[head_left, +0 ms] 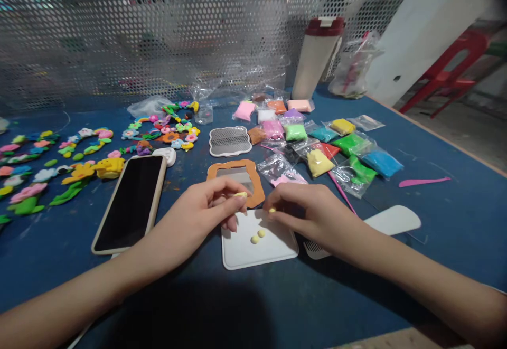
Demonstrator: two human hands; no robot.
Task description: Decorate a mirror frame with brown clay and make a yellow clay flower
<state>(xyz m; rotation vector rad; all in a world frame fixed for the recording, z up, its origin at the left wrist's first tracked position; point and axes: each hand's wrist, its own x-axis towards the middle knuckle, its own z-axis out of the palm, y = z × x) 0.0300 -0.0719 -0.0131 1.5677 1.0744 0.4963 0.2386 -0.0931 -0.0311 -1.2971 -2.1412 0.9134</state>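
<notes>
My left hand pinches a piece of yellow clay between thumb and fingers, above the left edge of a white board. Between the thumb and forefinger of my right hand is a small yellow ball, over the board's upper right corner. Two more pale yellow balls lie side by side on the board. Just behind it, an orange clay-covered frame surrounds a mirror-like centre and is partly hidden by my left hand.
A phone lies at left beside colourful clay figures. Clay packets spread behind my right hand, with a tumbler at the back. A white comb lies under my right forearm; a pink tool is farther right.
</notes>
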